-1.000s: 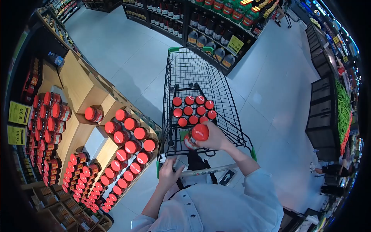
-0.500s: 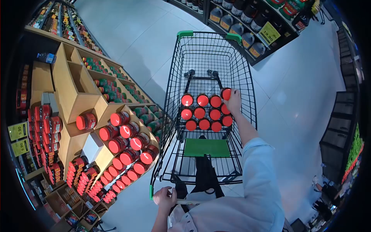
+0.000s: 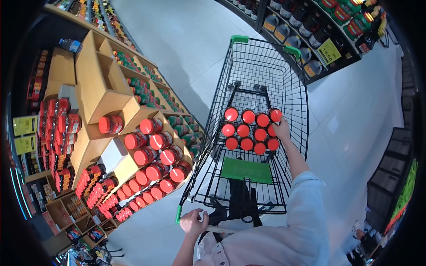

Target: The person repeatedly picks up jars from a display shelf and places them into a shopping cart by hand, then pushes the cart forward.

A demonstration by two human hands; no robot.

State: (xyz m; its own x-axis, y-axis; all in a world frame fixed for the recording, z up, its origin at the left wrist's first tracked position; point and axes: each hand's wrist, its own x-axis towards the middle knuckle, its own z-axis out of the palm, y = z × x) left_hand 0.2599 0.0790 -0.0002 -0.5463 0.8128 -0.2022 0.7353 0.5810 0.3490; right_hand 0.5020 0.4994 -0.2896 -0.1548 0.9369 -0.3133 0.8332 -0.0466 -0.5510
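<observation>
A black wire shopping cart (image 3: 296, 144) with green corners stands in front of me. Inside it, several red-lidded jars (image 3: 242, 130) are grouped upright in rows. My right hand (image 3: 282, 128) reaches in from the right, its fingers closed around the side of the jar (image 3: 275, 115) at the group's far right corner; the hand partly covers the lid beside it. My left hand (image 3: 194, 223) is curled over the cart's handle at the near left, close to its green end (image 3: 179, 214). The handle under the palm is hidden.
Left of the cart, a wooden display shelf (image 3: 106, 108) holds stacked red-lidded jars (image 3: 156, 170) and green-labelled bottles (image 3: 141, 91). A dark shelf with large bottles and a yellow price tag (image 3: 329, 52) stands beyond the cart's far right corner. Pale floor tiles (image 3: 335, 128) lie to the right.
The view has shifted, so cart and shelves appear farther right. The jar at my right hand sits lower, close in line with its row. My left hand stays at the handle.
</observation>
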